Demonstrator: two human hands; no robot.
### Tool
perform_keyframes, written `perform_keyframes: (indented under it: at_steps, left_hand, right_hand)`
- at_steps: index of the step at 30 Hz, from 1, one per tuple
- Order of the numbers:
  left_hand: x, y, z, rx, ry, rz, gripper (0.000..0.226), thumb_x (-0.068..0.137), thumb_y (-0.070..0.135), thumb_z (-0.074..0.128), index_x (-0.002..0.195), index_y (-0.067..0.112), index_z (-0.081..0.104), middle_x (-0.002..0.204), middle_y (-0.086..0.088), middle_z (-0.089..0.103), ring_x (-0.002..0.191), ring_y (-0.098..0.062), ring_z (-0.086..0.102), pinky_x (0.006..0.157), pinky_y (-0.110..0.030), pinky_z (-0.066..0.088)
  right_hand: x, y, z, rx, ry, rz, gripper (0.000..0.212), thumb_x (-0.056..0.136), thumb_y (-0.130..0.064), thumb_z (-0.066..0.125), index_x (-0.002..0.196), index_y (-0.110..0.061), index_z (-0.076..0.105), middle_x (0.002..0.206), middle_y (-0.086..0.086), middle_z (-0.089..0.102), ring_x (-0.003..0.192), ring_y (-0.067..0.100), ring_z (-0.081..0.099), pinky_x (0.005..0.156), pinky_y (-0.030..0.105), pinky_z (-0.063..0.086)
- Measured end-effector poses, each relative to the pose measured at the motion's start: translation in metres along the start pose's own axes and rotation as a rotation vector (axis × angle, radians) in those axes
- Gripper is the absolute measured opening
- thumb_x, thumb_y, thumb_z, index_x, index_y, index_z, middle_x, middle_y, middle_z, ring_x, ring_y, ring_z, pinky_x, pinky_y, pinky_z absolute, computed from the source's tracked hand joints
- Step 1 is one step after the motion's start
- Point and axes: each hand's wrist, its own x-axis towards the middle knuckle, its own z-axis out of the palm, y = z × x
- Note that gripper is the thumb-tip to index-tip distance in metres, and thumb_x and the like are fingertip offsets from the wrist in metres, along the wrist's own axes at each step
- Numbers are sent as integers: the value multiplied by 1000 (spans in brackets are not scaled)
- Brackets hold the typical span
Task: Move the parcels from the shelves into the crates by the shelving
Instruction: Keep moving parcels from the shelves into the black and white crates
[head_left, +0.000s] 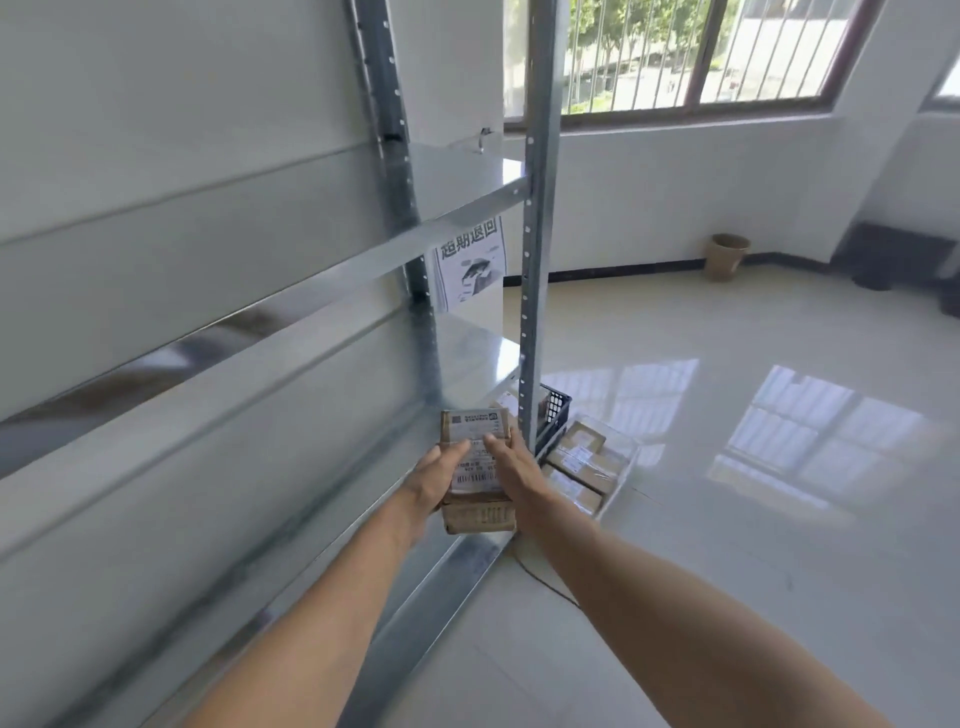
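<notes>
A brown cardboard parcel (474, 426) with a white shipping label is held in front of the metal shelving (311, 280), just left of its front post. My left hand (434, 480) grips its left side, thumb on the label. My right hand (511, 465) grips its right side, thumb on top. A second brown parcel (480, 517) shows under the first; whether my hands carry it too is unclear. Past the post, on the floor, stand a black crate (555, 410) and a clear crate (621, 470) holding several parcels (587, 457).
The shelves in view are bare metal. A printed paper sign (470, 265) hangs at the shelving's far end. A tan waste basket (727, 255) stands by the far wall under the window. A thin cable (545, 582) lies on the glossy floor to the right.
</notes>
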Motion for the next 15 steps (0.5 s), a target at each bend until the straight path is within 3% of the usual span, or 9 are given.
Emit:
perform_keyframes:
  at_steps: [4,7,9,12,15]
  left_hand:
    - [25,8,68,68,-84,-32,57,87,69,51,129,33,63,113,2,78,113,-23,70,98,-44,49]
    - [39,13,112,70,-101,-37,48,94,61,50,128,29,65,111,2,78,111,-23,71,103,-45,49]
    - [47,22,148,70,-121,-40,39,102,50,48,127,26,67,110,1,79,109,-23,72,98,-41,51]
    - [54,36,200,86,-138,-42,36,104,49,47,124,27,68,109,3,79,108,-20,72,83,-34,49]
    - [63,44,242,91,-166,-48,34,105,47,47,125,29,68,110,3,78,107,-19,71,80,-33,50]
  right_hand:
    - [0,8,-74,15,60,8,32,108,-29,45,136,-14,40,102,1,63,82,8,62,57,16,48]
    - [5,12,-116,37,109,52,40,106,-33,48,142,-18,39,117,9,66,93,17,66,76,31,55]
    - [8,15,-151,49,158,86,41,105,-33,49,143,-22,41,125,11,66,104,25,67,90,40,54]
    - [9,18,-204,87,200,82,38,106,-29,49,143,-20,42,121,8,67,97,20,67,76,34,53]
    - [7,19,-246,113,214,102,48,105,-30,49,150,-19,35,124,10,66,99,23,67,76,35,53]
